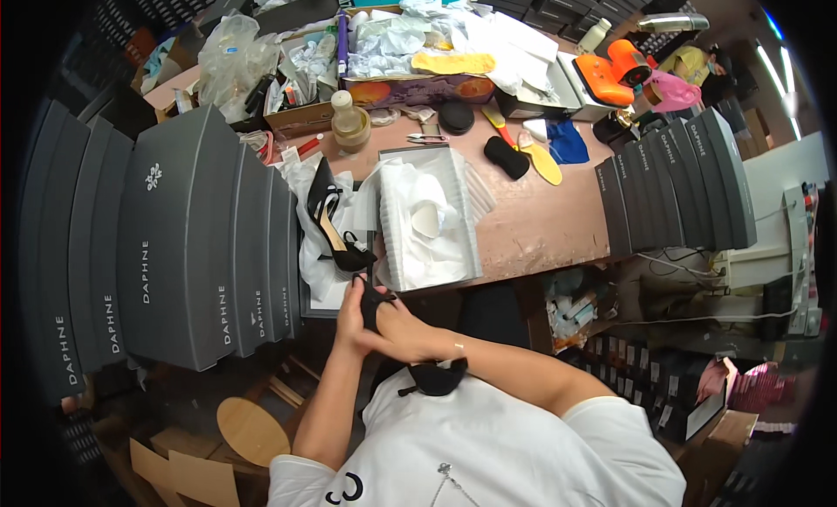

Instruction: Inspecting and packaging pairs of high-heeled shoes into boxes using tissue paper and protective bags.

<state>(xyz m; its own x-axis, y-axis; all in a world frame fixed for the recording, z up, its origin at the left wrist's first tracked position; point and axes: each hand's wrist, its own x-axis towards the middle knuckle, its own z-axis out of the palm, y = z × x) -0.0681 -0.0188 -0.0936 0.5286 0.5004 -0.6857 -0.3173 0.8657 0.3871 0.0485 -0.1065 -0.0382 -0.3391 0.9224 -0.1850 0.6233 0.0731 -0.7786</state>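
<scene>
My left hand (351, 322) and my right hand (405, 329) meet at the table's front edge, closed around a black shoe (373, 303). Fingers cover much of it. A black curved piece (438, 378) shows below my right forearm, before the white shirt; I cannot tell whether it belongs to the shoe. Just beyond my hands, a black high-heeled shoe (329, 217) with a bow lies on its side on white tissue paper (311, 261) in a grey box. Right of it sits an open box (471, 265) lined with white foam sheet and crumpled tissue.
Grey shoe boxes (179, 245) stand upright along the left; more shoe boxes (676, 189) stand at the right. Behind are a pump bottle (350, 123), small scissors (427, 138), a black sponge-like block (506, 158), yellow insoles (544, 163), a blue cloth (568, 142) and a paper-filled carton (410, 93).
</scene>
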